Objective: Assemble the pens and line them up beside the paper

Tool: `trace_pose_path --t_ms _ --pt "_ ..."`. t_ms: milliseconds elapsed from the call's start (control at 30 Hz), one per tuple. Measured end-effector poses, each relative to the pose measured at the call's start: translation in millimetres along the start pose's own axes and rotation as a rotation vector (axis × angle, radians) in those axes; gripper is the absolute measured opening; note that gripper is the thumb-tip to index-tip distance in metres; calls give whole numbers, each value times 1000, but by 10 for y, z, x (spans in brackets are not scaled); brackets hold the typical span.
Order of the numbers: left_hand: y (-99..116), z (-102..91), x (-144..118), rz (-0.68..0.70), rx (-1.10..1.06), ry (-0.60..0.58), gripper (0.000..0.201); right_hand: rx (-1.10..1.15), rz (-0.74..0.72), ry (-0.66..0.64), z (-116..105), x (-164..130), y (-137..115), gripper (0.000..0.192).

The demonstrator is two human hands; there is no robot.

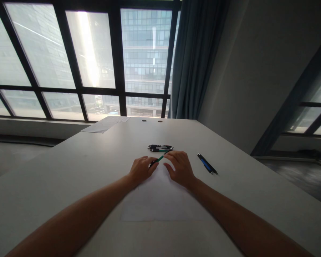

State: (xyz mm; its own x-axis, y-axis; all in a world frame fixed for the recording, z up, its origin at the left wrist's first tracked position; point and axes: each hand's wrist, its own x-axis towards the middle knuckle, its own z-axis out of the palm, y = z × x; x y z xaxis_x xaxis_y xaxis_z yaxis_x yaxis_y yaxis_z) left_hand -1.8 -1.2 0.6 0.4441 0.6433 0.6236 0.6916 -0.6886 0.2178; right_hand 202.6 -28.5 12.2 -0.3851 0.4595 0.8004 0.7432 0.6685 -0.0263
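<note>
Pale and matte, the tabletop (69,185) runs away from the camera toward a wall of dark-framed windows. Nearest lies a sheet of white paper (160,200), flat and almost the same tone as the surface, so its edges barely show. Both forearms reach out over it.

At the sheet's far edge the left hand (141,170) rests knuckles-up, fingers curled together, pinching the lower end of a slim green pen (159,158) that slants up to the right. The right hand (179,167) lies palm-down with fingers loosely spread, its fingertips at the pen's upper end — whether they actually grip it I cannot tell. Just beyond sits a small cluster of dark pens (160,147), smooth plastic barrels lying roughly parallel and touching. Off to the right, well apart, a blue pen and a black pen (206,163) lie side by side.

My judgement: the cluster is so near the fingertips that a careless sweep could scatter it — round barrels roll easily on a slick top. The loose paper could also slide under a shifting wrist.

Farther back, more sheets of paper (104,124) lie at the far left edge, two small dark round grommets (152,121) sit near the rim, and a heavy blue-grey curtain (195,60) hangs in soft folds.
</note>
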Motion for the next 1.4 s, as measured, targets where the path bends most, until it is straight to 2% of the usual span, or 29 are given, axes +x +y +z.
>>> trace_pose_path --t_ms 100,200,333,400,433,567,833,1000,1400 --pt "5 18 -18 75 -108 21 24 4 -162 -167 24 28 -80 36" --pt "0 15 -26 87 -203 16 28 25 -207 -223 61 6 -17 44" --pt "-20 -22 -6 -17 -220 3 35 15 -110 -205 33 -39 101 37" --pt "-31 -30 7 -71 -167 -12 34 17 -70 -204 -2 -45 116 24" --pt "-34 -30 11 -82 -136 -23 30 14 -57 -203 -15 -45 115 25" --pt "-32 -9 8 -28 -61 -93 24 -30 -53 -193 -23 -43 94 46" --pt "12 -31 9 45 35 -198 25 -28 -132 -144 -10 -32 79 41" --pt "25 -38 13 39 67 -210 26 -10 -174 -138 -15 -23 65 49" --pt "2 0 0 46 80 -215 26 29 -215 -111 -22 -21 36 49"
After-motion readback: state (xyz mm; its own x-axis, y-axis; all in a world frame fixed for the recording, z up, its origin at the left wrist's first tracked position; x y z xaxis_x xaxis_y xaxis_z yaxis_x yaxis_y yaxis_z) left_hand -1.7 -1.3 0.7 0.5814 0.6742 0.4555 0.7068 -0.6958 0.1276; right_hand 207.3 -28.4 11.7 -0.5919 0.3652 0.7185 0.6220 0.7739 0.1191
